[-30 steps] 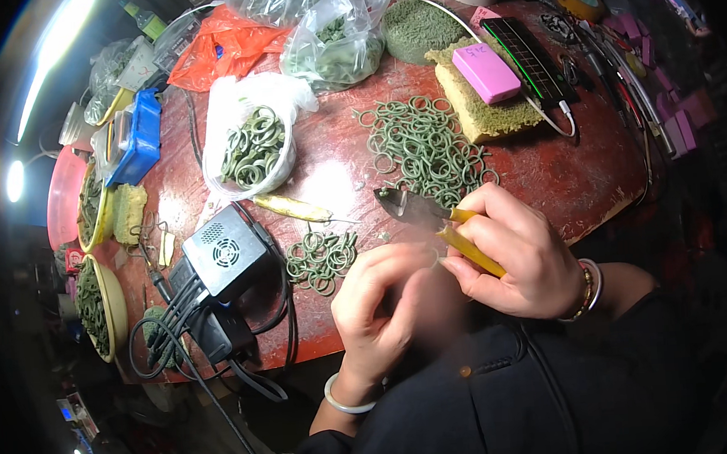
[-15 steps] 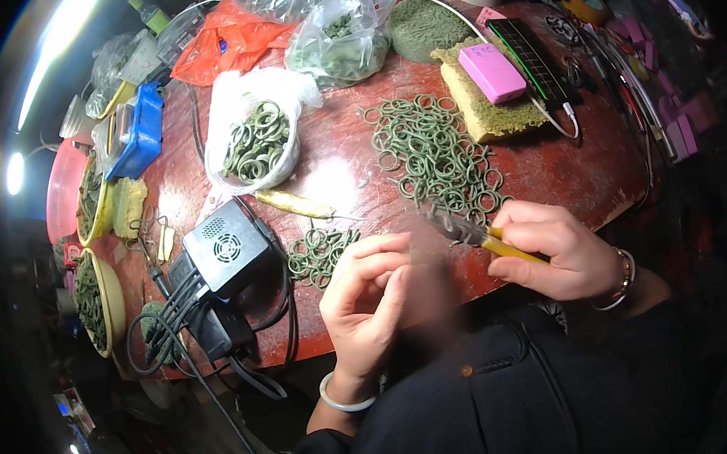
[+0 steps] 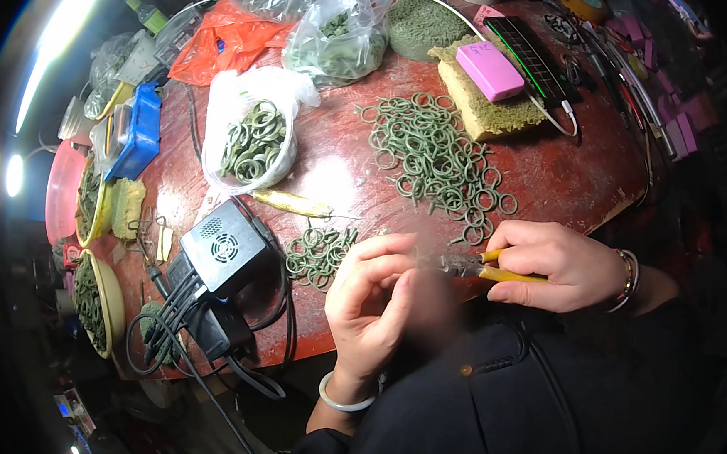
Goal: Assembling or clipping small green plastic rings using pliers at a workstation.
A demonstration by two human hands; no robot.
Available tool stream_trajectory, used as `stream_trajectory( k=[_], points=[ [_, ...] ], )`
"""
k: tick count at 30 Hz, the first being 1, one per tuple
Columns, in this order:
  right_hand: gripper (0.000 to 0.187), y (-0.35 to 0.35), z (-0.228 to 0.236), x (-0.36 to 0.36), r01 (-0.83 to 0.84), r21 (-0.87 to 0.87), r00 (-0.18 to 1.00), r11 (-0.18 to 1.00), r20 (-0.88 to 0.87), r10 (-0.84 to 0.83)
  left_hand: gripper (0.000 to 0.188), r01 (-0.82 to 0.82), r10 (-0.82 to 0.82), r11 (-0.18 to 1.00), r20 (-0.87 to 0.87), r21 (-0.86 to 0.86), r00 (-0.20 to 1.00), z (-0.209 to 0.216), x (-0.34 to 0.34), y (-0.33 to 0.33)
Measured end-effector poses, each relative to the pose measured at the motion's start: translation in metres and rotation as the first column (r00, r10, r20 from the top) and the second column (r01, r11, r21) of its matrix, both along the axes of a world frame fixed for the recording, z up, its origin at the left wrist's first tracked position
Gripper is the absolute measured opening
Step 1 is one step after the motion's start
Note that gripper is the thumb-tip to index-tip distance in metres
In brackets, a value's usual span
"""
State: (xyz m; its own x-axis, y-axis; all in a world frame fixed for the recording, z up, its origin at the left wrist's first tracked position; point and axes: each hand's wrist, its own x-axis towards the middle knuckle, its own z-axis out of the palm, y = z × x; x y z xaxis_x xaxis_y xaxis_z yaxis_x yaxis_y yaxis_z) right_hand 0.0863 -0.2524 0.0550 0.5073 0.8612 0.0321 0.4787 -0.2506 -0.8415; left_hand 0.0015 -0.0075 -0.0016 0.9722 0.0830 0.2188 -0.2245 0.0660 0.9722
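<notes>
My right hand (image 3: 561, 263) is closed around pliers (image 3: 510, 275) with yellow handles. The metal jaws point left, close to the fingertips of my left hand (image 3: 364, 310). On that hand the fingers are curled and the thumb is bent toward them; a blurred patch hides whatever is pinched there. Beyond the pliers lies a large heap of thin green rings (image 3: 432, 156) on the red table (image 3: 360, 310). A smaller heap of green rings (image 3: 319, 255) sits just left of my left fingers.
A white bag-lined bowl (image 3: 291, 152) holds thicker green rings. At left stands a black box with a fan grille (image 3: 224, 240), cables trailing. A pink block (image 3: 490, 71) rests on a yellow sponge (image 3: 465, 96) beside a dark panel (image 3: 534, 62). A yellow-handled pointed tool (image 3: 291, 203) lies mid-table.
The pliers have moved down and left from the edge of the large ring heap to my left fingertips. My left hand has barely shifted.
</notes>
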Motion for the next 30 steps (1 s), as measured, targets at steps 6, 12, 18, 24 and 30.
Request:
stream_trajectory(
  k=[6, 12, 18, 24, 30],
  points=[
    [0.028, 0.0, 0.0, 0.001, -0.024, 0.023, 1.0, 0.999, 0.011, 0.024, 0.014, -0.054, 0.049, 0.993, 0.049, 0.108, 0.998, -0.001, 0.002, -0.002],
    [0.029, -0.002, 0.004, 0.004, -0.05, 0.004, 0.999, 0.999, -0.003, 0.05, 0.013, -0.041, 0.033, 0.989, 0.064, 0.139, 0.997, 0.001, 0.003, -0.001],
    [0.027, -0.006, 0.007, 0.005, -0.047, -0.057, 0.999, 0.997, 0.017, 0.048, 0.014, -0.024, 0.008, 0.982, 0.086, 0.186, 0.996, 0.002, 0.005, 0.0],
    [0.026, -0.005, 0.011, 0.004, -0.033, -0.116, 0.996, 0.993, 0.073, 0.042, 0.014, -0.045, 0.031, 0.979, 0.072, 0.2, 0.997, 0.004, 0.003, 0.0],
    [0.025, -0.009, -0.003, 0.002, 0.028, 0.008, 1.0, 1.0, 0.003, -0.028, 0.015, -0.202, 0.184, 0.919, 0.085, 0.339, 0.979, 0.013, -0.006, 0.005]
  ],
)
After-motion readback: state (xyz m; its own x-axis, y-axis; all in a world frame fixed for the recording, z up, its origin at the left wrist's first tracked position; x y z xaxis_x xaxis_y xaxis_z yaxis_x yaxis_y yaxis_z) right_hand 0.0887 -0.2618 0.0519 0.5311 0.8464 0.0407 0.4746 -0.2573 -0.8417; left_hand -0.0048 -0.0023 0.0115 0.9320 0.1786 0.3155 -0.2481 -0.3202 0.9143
